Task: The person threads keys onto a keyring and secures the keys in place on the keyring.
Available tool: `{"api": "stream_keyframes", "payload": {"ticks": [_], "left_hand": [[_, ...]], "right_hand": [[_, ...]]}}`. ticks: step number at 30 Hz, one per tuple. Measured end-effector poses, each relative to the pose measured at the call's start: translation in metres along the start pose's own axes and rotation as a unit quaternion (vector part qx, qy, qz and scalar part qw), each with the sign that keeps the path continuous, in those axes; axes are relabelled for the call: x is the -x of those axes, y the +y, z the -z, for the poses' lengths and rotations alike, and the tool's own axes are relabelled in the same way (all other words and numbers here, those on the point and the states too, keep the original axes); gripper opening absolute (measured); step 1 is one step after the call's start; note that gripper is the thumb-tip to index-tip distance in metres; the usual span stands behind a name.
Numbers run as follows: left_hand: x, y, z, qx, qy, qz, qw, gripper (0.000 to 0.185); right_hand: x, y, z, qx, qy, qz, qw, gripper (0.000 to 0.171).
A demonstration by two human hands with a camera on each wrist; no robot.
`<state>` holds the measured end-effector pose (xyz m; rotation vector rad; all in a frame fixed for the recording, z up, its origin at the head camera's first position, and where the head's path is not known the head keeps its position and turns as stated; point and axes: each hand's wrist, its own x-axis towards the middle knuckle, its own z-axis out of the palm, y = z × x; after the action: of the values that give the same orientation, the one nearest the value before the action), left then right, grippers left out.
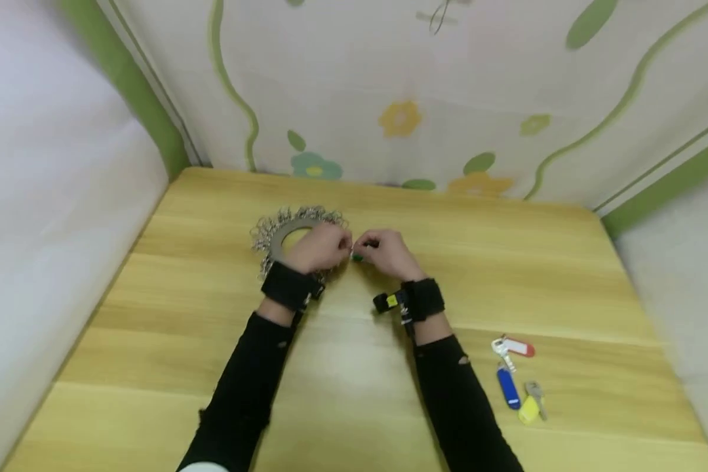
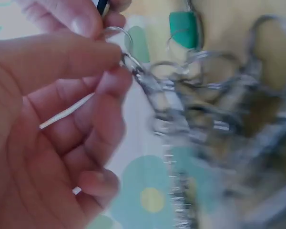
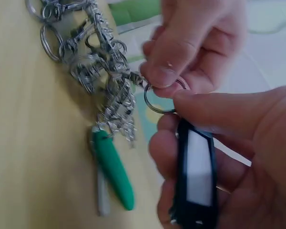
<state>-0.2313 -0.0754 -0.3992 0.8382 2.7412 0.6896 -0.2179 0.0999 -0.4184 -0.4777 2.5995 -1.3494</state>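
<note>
My left hand (image 1: 323, 248) pinches a small metal split ring (image 3: 154, 106) between thumb and forefinger. It stands over the right side of a round grey hoop (image 1: 276, 241), fringed with many metal clasps and rings (image 2: 214, 71). Close beside it, my right hand (image 1: 391, 254) holds a black key tag (image 3: 199, 176) with a white label, its thumb at the same split ring. A green key tag (image 3: 115, 169) and a key (image 3: 103, 193) hang from the clasps.
At the right of the wooden table (image 1: 566, 275) lie a red tag (image 1: 520, 347), a blue tag (image 1: 508, 388) and a yellow tag (image 1: 528, 410), with keys near them. A patterned curtain (image 1: 354, 85) stands behind the table's back edge.
</note>
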Motion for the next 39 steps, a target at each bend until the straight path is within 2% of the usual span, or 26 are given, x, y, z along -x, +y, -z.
{"api": "stream_keyframes", "payload": {"ticks": [1, 4, 10, 18, 24, 28, 32, 39], "left_hand": [[0.001, -0.001, -0.003, 0.000, 0.004, 0.003, 1.0000, 0.010], [0.005, -0.006, -0.016, -0.003, -0.015, 0.003, 0.9999, 0.011], [0.002, -0.007, -0.027, 0.030, -0.035, 0.004, 0.9989, 0.015], [0.002, -0.006, -0.030, 0.047, -0.047, 0.004, 0.9978, 0.018], [0.004, -0.004, -0.027, 0.053, -0.044, 0.002, 0.9977, 0.018], [0.006, -0.004, -0.027, 0.054, -0.042, 0.012, 0.9976, 0.018], [0.006, -0.004, -0.026, 0.049, -0.034, 0.018, 0.9981, 0.020], [0.005, -0.007, -0.024, 0.025, -0.009, -0.002, 0.9996, 0.023]], "right_hand": [[-0.001, 0.003, -0.002, -0.010, -0.001, -0.010, 1.000, 0.011], [0.003, 0.014, -0.010, -0.020, -0.018, -0.019, 0.999, 0.011], [0.005, 0.028, -0.016, -0.020, 0.005, -0.030, 0.999, 0.008], [0.009, 0.031, -0.015, -0.015, -0.002, -0.049, 0.999, 0.009], [0.011, 0.032, -0.014, -0.005, -0.003, -0.050, 0.999, 0.012], [0.011, 0.033, -0.015, -0.009, -0.017, -0.062, 0.998, 0.017], [0.012, 0.031, -0.015, -0.017, -0.028, -0.065, 0.997, 0.021], [0.012, 0.024, -0.011, -0.006, -0.003, -0.045, 0.999, 0.017]]}}
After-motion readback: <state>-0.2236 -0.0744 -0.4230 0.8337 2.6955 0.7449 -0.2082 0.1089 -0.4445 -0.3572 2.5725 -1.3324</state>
